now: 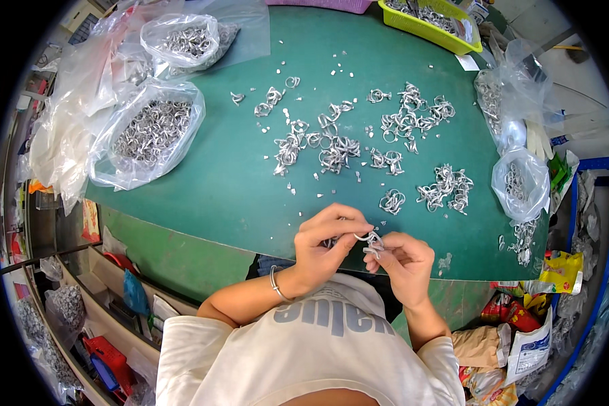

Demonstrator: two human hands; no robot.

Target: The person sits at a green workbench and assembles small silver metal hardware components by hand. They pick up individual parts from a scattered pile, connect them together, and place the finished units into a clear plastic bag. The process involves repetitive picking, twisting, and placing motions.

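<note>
At the near edge of the green table (pixel 230 196), my left hand (pixel 321 247) and my right hand (pixel 404 262) meet over a small cluster of silver-grey metal rings (pixel 371 241). Thumb and forefinger of the left hand pinch one ring, while more metal pieces show under its curled fingers. The right fingertips grip the other side of the cluster. Just beyond the hands lies a small ring pile (pixel 392 201). Larger tangled heaps of rings (pixel 338 153) spread over the middle, with another heap (pixel 446 188) to the right and small metal bits scattered between.
Open plastic bags full of rings stand at left, one nearer (pixel 154 132) and one farther (pixel 188 42). A yellow-green basket (pixel 433 30) sits at the far right edge. Another bag of rings (pixel 520 184) lies at right. Shelving (pixel 88 284) with bags and boxes flanks the left.
</note>
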